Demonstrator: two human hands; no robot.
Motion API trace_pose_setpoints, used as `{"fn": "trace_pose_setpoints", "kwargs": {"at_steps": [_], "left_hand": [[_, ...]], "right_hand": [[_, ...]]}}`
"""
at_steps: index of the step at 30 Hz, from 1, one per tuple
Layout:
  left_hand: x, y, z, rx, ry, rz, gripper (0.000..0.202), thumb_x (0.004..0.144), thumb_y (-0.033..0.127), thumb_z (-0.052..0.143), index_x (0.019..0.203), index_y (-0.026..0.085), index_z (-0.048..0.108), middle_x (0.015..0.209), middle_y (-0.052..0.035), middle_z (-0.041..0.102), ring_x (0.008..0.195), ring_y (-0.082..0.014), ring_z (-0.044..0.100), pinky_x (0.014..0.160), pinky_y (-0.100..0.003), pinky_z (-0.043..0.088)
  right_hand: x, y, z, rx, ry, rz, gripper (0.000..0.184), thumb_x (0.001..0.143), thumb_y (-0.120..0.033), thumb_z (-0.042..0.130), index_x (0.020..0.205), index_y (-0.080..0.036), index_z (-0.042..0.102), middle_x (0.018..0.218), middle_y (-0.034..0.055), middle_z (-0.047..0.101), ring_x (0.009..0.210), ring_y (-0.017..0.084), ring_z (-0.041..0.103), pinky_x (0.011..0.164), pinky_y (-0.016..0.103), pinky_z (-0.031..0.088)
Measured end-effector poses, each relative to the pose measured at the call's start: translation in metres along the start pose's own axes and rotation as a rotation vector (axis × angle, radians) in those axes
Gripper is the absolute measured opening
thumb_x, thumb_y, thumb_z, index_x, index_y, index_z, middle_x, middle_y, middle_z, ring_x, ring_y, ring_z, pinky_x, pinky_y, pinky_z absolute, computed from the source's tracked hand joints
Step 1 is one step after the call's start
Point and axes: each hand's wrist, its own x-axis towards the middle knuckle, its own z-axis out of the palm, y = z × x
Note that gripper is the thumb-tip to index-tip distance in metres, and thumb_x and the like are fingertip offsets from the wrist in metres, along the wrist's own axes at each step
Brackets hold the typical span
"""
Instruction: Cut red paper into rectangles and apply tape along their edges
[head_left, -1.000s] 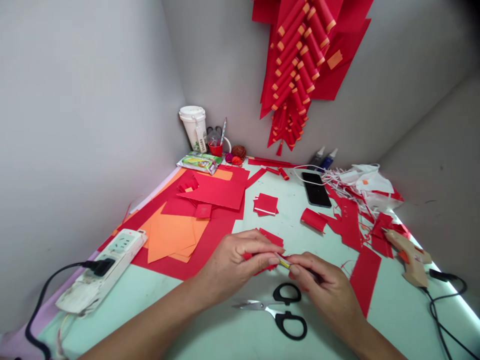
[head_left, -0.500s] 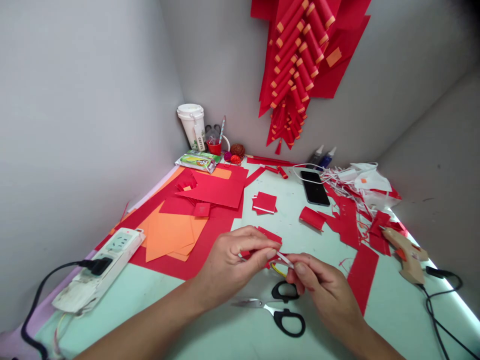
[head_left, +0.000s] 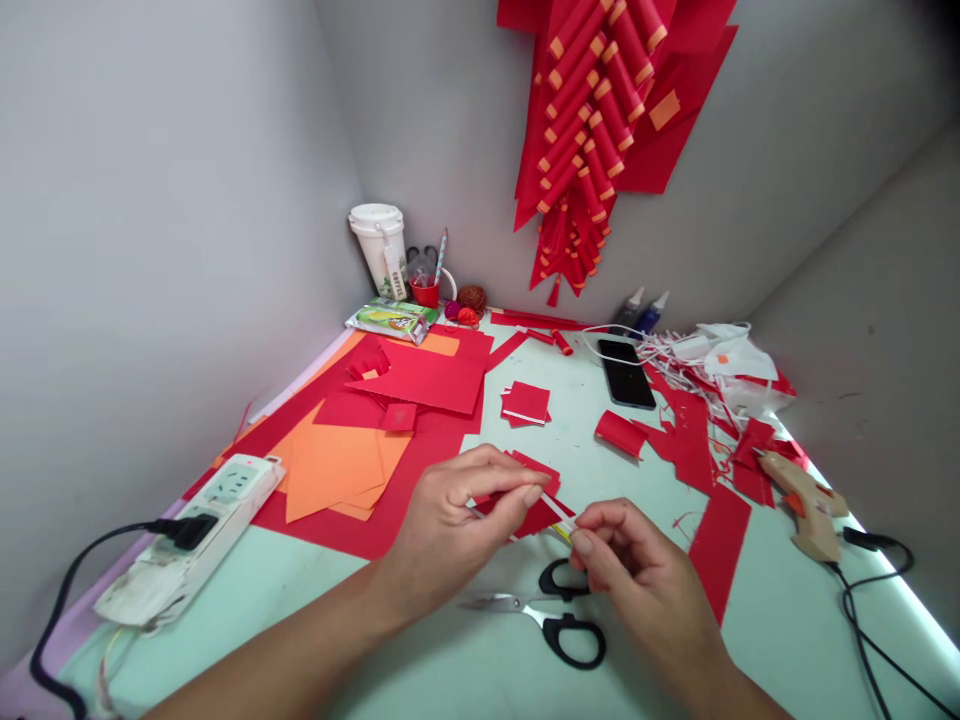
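Note:
A thin white strip (head_left: 557, 509) stretches between my hands above the table. My left hand (head_left: 457, 535) pinches one end between thumb and fingertips, and my right hand (head_left: 649, 575) pinches the other. Small red paper pieces (head_left: 536, 463) lie just beyond my left fingers, partly hidden. Under the strip, a bit of something yellow (head_left: 562, 533) shows, too covered to identify. Black-handled scissors (head_left: 536, 612) rest on the table below my hands, blades pointing left.
Red and orange paper sheets (head_left: 334, 470) spread on the left beside a power strip (head_left: 191, 540). A glue gun (head_left: 802, 505) lies at right near red scraps (head_left: 691, 440). A phone (head_left: 626, 373) and a stack of red squares (head_left: 526, 402) sit farther back. Red paper firecrackers (head_left: 585, 120) hang on the wall.
My right hand has drawn slightly away from my left, and more of the white strip shows between them. The view has shifted a little.

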Motion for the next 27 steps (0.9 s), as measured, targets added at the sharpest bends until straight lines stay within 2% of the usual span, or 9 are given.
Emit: {"fn": "trace_pose_setpoints", "kwargs": {"at_steps": [8, 18, 27], "left_hand": [[-0.0016, -0.0018, 0.0007, -0.015, 0.014, 0.024, 0.015, 0.086, 0.020, 0.066, 0.095, 0.024, 0.077, 0.085, -0.0026, 0.071, 0.076, -0.0121, 0.065, 0.065, -0.018, 0.052], [-0.0015, -0.0013, 0.0003, -0.033, -0.003, 0.016, 0.013, 0.086, 0.022, 0.066, 0.093, 0.023, 0.077, 0.083, -0.0031, 0.071, 0.075, -0.0129, 0.064, 0.065, -0.020, 0.052], [-0.0016, 0.0006, 0.0014, -0.063, -0.015, 0.018, 0.013, 0.086, 0.020, 0.066, 0.092, 0.023, 0.077, 0.085, -0.0018, 0.072, 0.078, -0.0123, 0.065, 0.068, -0.020, 0.051]], "right_hand": [[-0.0009, -0.0043, 0.0083, 0.004, 0.113, -0.007, 0.034, 0.082, -0.055, 0.060, 0.077, -0.022, 0.059, 0.061, -0.0015, 0.060, 0.055, 0.014, 0.057, 0.052, 0.023, 0.045], [0.0001, -0.0037, 0.0084, 0.020, 0.135, -0.029, 0.031, 0.082, -0.052, 0.062, 0.077, -0.022, 0.059, 0.061, -0.0016, 0.059, 0.054, 0.013, 0.055, 0.051, 0.022, 0.046], [0.0009, -0.0047, 0.0064, 0.007, 0.104, -0.015, 0.027, 0.083, -0.049, 0.061, 0.077, -0.023, 0.059, 0.062, -0.0031, 0.059, 0.055, 0.013, 0.054, 0.054, 0.022, 0.044]]}}
